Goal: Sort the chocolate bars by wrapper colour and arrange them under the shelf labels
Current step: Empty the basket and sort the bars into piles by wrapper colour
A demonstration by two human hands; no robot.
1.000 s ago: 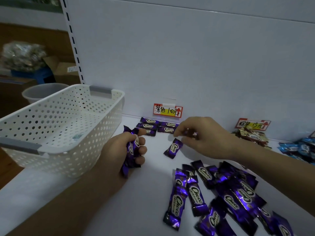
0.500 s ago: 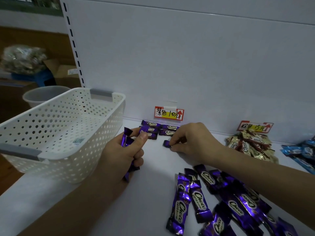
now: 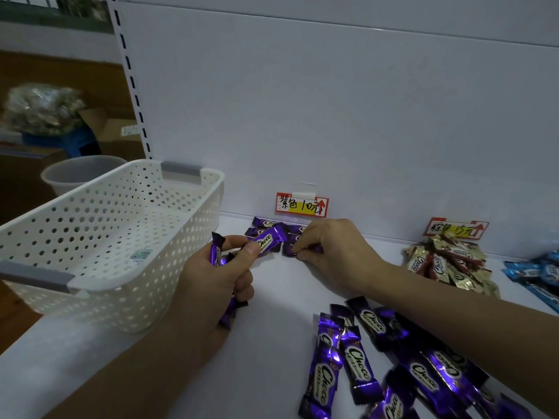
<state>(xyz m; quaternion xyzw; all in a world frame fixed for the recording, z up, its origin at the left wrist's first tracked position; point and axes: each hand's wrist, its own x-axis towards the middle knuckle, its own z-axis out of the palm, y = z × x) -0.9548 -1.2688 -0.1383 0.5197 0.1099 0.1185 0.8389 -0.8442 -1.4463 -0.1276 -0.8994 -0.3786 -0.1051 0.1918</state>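
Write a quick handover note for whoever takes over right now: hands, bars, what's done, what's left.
Left hand: grips a bunch of purple-wrapped chocolate bars, one pushed forward by the thumb.
Right hand: pinches one purple bar on the white shelf, at the front of the purple row under the red-and-yellow purple label.
Done: gold-brown bars piled under the second label; blue bars at far right.
Left: line up the held bars, then the loose purple pile at front right. White perforated plastic basket stands at left.
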